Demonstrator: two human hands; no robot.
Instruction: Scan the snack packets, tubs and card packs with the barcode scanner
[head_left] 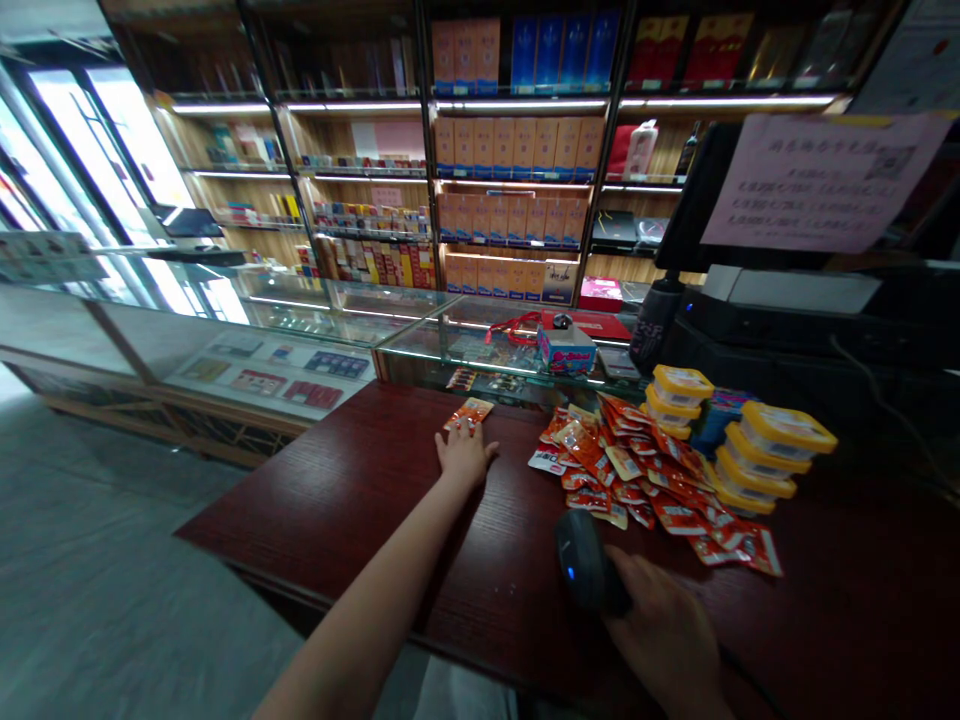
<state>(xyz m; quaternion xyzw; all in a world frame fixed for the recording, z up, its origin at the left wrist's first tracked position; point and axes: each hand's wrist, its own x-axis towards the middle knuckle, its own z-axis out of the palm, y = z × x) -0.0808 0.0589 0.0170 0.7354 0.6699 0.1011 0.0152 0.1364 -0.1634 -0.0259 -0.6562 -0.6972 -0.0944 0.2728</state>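
Right, nearest: right hand (664,620) has its fingers clamped around the black scanner (581,550), blue light on, over the dark red desk (315,510). Left hand (463,457) reaches farther out, palm down, thumb apart, fingertips on a lone orange packet (474,409) near the desk's far edge. Packet pile (637,460) sits to its right, yellow-lidded tubs (765,460) just beside. Beyond: glass display case (420,332), then lit shelves (517,103) of boxes.

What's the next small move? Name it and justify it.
Probably swing the scanner toward the lone orange packet: the right hand already holds the scanner, and the left hand is at that packet, which lies apart from the pile.
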